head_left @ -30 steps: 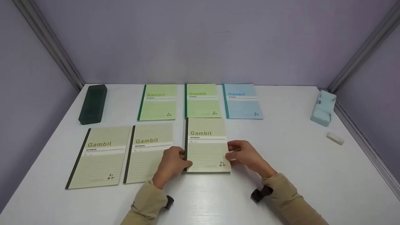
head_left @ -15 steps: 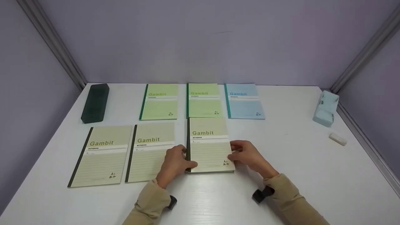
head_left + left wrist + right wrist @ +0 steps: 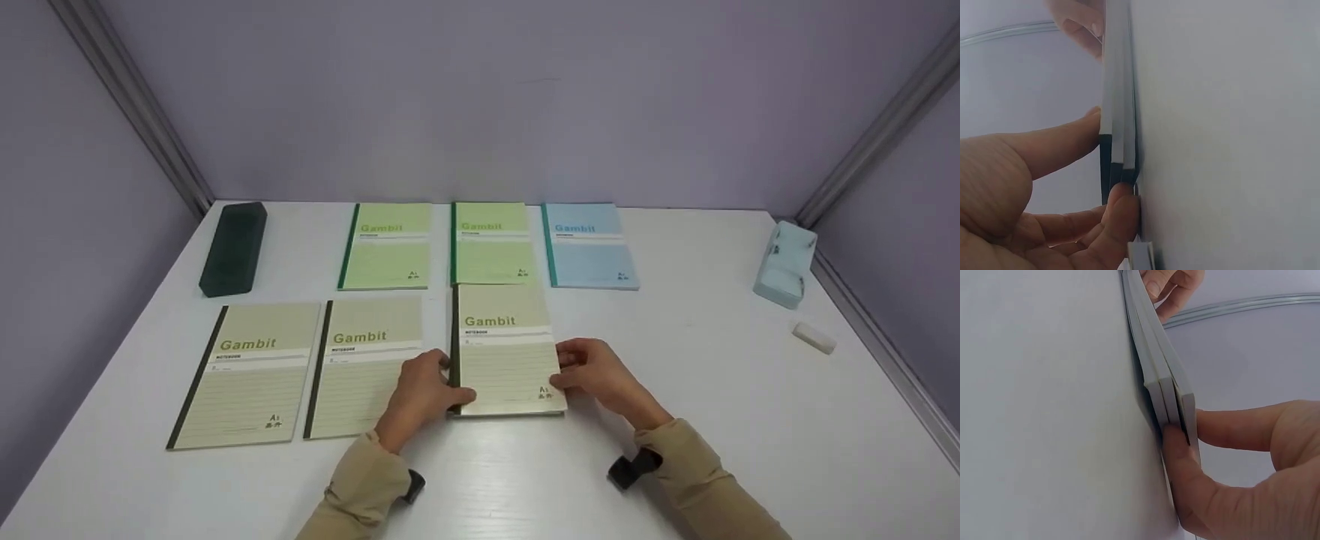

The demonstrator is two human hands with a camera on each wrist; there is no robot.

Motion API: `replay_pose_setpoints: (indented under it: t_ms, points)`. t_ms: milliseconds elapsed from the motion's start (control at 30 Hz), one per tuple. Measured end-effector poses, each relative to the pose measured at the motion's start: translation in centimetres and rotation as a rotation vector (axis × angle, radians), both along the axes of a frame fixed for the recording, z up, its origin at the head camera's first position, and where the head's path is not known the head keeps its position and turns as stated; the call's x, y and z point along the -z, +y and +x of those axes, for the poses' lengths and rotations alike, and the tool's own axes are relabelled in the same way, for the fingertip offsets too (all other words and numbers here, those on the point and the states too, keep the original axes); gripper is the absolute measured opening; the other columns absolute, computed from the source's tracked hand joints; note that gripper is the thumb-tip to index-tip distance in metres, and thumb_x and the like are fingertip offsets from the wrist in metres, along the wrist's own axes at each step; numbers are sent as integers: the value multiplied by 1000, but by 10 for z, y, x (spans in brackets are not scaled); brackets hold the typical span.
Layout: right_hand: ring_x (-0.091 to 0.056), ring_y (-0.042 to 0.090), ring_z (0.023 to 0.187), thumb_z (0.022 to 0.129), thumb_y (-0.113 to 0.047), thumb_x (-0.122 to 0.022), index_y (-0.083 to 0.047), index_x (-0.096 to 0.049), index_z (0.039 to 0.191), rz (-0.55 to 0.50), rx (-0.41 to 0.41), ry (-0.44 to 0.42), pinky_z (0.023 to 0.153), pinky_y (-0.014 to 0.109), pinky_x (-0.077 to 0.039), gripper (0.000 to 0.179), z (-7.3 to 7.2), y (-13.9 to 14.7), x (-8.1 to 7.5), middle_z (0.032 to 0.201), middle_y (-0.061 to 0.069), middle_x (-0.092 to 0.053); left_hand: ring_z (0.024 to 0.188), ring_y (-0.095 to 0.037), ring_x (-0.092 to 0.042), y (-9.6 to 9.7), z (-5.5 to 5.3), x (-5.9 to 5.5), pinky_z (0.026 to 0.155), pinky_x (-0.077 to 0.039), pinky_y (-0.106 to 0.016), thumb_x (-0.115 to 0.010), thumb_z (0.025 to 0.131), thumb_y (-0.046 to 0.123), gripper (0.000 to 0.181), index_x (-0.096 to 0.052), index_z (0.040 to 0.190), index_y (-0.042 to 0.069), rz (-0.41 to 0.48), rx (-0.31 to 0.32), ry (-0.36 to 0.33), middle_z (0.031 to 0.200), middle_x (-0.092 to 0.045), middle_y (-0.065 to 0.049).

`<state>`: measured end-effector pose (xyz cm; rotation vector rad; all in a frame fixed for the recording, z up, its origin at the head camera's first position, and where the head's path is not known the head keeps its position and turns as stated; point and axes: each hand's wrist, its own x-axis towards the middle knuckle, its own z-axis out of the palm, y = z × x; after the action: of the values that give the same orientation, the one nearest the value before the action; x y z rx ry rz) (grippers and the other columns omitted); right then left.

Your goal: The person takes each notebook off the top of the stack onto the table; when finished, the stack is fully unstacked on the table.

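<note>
A beige Gambit notebook (image 3: 504, 364) lies on top of a small stack at the middle of the table, its dark spine to the left. Edge-on, the left wrist view shows the stacked notebooks (image 3: 1118, 95) slightly out of line. My left hand (image 3: 420, 391) grips the lower spine side, thumb on the top cover and fingers curled at the spine. At the opposite edge my right hand (image 3: 600, 375) pinches the stack. In the right wrist view its thumb is at the top cover, its fingers at the lower notebooks (image 3: 1157, 382), and a gap shows under the top one.
Two beige notebooks (image 3: 251, 397) (image 3: 367, 394) lie to the left. Behind are two green notebooks (image 3: 390, 259) (image 3: 491, 255) and a blue notebook (image 3: 592, 259). A dark green case (image 3: 234, 251) stands back left; a light blue case (image 3: 786, 262) and a white eraser (image 3: 814, 337) lie right.
The whole head view has shifted slightly. Both hands keep their grip on the stack, which stays nearly in place among the other notebooks.
</note>
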<state>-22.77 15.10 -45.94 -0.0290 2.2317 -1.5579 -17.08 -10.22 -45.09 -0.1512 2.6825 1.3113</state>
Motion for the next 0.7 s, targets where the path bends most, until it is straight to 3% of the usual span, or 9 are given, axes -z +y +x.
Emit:
replay_pose_setpoints:
  t_ms: [233, 433, 700]
  points:
    - [-58, 20, 83, 77, 8, -69, 8, -54, 120, -21, 23, -30, 67, 28, -52, 46, -1, 1, -2, 101, 14, -59, 57, -14, -54, -2, -1, 0, 55, -43, -28, -71, 83, 21, 39, -60, 108, -8, -21, 21, 22, 73, -61, -6]
    - [-59, 20, 87, 79, 9, -65, 10, -51, 121, -81, 12, -59, 71, 29, -52, 45, -2, 4, -2, 103, 15, -59, 71, -17, -58, -2, -4, -1, 61, -47, -31, -63, 88, 10, 24, -62, 106, -6, -53, 7, 23, 85, -65, -10]
    - [-64, 23, 92, 83, 8, -61, 8, -44, 127, -181, -30, -119, 73, 31, -52, 47, -2, 7, -3, 112, 19, -64, 77, -20, -60, -2, -4, 0, 66, -50, -34, -61, 86, 5, 23, -62, 106, -6, -66, -1, 28, 85, -65, -11]
